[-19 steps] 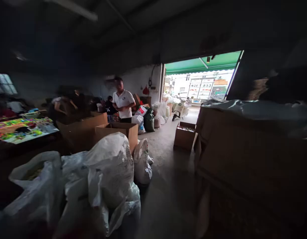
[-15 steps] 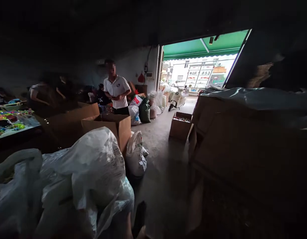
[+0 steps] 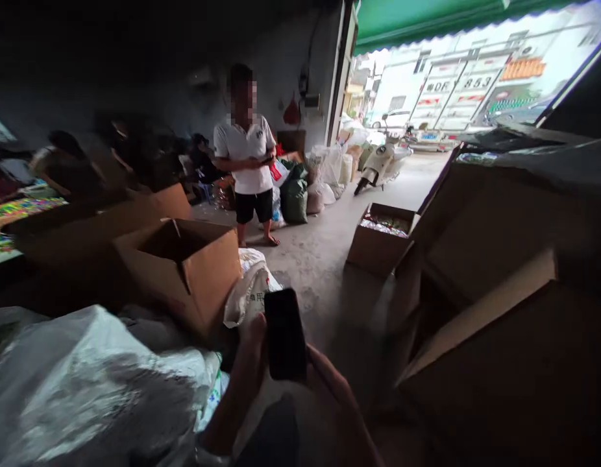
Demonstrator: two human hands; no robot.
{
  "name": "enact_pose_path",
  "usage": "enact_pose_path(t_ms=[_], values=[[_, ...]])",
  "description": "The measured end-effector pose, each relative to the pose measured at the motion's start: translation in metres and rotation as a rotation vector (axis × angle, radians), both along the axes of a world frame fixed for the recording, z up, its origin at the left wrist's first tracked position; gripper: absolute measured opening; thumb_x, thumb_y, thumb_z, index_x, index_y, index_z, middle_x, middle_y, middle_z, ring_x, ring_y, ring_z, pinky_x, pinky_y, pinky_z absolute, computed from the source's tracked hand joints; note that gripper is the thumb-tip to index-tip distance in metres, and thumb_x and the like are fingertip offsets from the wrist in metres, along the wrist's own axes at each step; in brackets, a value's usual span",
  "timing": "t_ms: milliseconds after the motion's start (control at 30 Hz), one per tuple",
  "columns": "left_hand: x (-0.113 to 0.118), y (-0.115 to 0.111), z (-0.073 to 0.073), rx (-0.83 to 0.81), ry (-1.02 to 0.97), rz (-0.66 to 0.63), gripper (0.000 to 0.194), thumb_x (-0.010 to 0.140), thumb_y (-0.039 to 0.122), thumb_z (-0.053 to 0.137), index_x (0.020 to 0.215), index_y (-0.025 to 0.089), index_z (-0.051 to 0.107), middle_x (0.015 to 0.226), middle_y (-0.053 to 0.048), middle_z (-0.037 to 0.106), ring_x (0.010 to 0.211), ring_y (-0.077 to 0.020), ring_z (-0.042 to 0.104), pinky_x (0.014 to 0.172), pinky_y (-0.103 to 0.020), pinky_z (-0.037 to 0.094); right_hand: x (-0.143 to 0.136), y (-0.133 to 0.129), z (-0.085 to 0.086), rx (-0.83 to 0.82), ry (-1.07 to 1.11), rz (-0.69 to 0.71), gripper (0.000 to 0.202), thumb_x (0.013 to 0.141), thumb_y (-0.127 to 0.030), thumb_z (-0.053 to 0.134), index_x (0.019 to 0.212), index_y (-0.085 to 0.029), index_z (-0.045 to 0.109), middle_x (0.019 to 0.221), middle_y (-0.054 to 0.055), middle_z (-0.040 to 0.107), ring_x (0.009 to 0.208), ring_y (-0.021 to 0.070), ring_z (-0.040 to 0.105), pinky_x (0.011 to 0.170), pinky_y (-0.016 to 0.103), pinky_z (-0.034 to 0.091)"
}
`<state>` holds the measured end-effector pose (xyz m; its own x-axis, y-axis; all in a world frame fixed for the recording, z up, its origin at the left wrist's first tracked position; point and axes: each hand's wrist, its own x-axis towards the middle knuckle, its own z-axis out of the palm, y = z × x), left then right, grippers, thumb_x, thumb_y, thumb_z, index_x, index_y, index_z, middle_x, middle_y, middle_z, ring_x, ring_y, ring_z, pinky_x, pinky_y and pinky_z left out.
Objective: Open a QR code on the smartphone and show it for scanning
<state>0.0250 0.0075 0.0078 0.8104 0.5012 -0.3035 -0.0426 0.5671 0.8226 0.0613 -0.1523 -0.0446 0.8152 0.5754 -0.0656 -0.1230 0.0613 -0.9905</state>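
Note:
A dark smartphone (image 3: 285, 334) is held upright low in the middle of the head view, its screen black. My left hand (image 3: 250, 344) grips its left edge, with the thumb along the side. My right hand (image 3: 328, 376) closes on the lower right edge. Most fingers of both hands are hidden behind the phone or in shadow. Just beyond the phone stands a white woven sack (image 3: 249, 295) with printed characters.
An open cardboard box (image 3: 210, 266) and pale plastic bags (image 3: 81, 383) lie at left. Large cartons (image 3: 476, 337) line the right side, near a filled box (image 3: 378, 250). A person in a white shirt (image 3: 245, 155) stands ahead; a scooter (image 3: 381, 165) is by the doorway.
Both hands and the phone have risen into view from the bottom edge. The view has moved forward and tilted down, so the person and boxes appear closer.

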Motion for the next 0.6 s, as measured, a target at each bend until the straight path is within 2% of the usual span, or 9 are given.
enact_pose_path(t_ms=[67,167,267,333,400,500,600], values=[[0.055,0.014,0.003,-0.141,-0.061,-0.107,0.070,0.077,0.070,0.056,0.112,0.010,0.065,0.092,-0.013,0.074,0.090,-0.0284,0.068,0.086,-0.040,0.053,0.046,0.007,0.006,0.068,0.090,0.015,0.055,0.088,-0.063,0.060,0.127,-0.025,0.062,0.120,0.009,0.062,0.107,0.0309,0.061,0.089,0.044,0.055],[0.143,0.029,-0.010,-0.369,-0.168,-0.297,0.080,0.078,0.077,0.046,0.114,0.008,0.064,0.096,-0.016,0.073,0.085,-0.0294,0.068,0.082,-0.044,0.054,0.122,0.028,0.007,0.243,0.243,-0.006,0.053,0.084,-0.058,0.069,0.125,-0.025,0.064,0.125,0.008,0.059,0.111,0.0302,0.058,0.091,0.042,0.052],[0.229,0.044,-0.022,-0.547,-0.226,-0.393,0.079,0.082,0.076,0.038,0.116,0.009,0.063,0.092,-0.014,0.072,0.082,-0.0259,0.068,0.079,-0.042,0.055,0.203,0.046,0.004,0.213,0.197,-0.048,0.041,0.084,-0.054,0.072,0.111,-0.022,0.070,0.112,0.007,0.065,0.105,0.0268,0.059,0.089,0.036,0.051],[0.284,0.059,-0.023,-0.583,-0.217,-0.429,0.077,0.084,0.074,0.036,0.117,0.009,0.063,0.092,-0.013,0.071,0.081,-0.0245,0.067,0.077,-0.040,0.055,0.260,0.056,0.004,0.123,0.103,-0.070,0.036,0.090,-0.053,0.065,0.106,-0.021,0.067,0.100,0.007,0.066,0.095,0.0243,0.061,0.085,0.034,0.052],[0.338,0.076,-0.019,-0.572,-0.192,-0.478,0.076,0.084,0.072,0.038,0.119,0.009,0.062,0.094,-0.013,0.070,0.082,-0.0238,0.067,0.076,-0.038,0.055,0.317,0.067,0.006,0.102,0.038,-0.101,0.036,0.092,-0.053,0.062,0.110,-0.023,0.062,0.101,0.007,0.064,0.095,0.0243,0.061,0.086,0.036,0.051],[0.415,0.097,-0.006,-0.545,-0.138,-0.555,0.074,0.083,0.071,0.044,0.121,0.009,0.061,0.096,-0.014,0.071,0.085,-0.0246,0.068,0.078,-0.036,0.054,0.394,0.089,0.008,0.219,0.001,-0.098,0.056,0.085,-0.056,0.070,0.128,-0.026,0.050,0.123,0.011,0.057,0.107,0.0268,0.058,0.092,0.041,0.048],[0.492,0.109,0.002,-0.565,-0.091,-0.572,0.071,0.082,0.069,0.048,0.123,0.012,0.060,0.098,-0.014,0.072,0.090,-0.0270,0.069,0.085,-0.040,0.054,0.462,0.115,0.004,0.354,0.023,-0.071,0.079,0.080,-0.054,0.077,0.143,-0.031,0.035,0.145,0.012,0.039,0.121,0.0291,0.052,0.096,0.044,0.046]])
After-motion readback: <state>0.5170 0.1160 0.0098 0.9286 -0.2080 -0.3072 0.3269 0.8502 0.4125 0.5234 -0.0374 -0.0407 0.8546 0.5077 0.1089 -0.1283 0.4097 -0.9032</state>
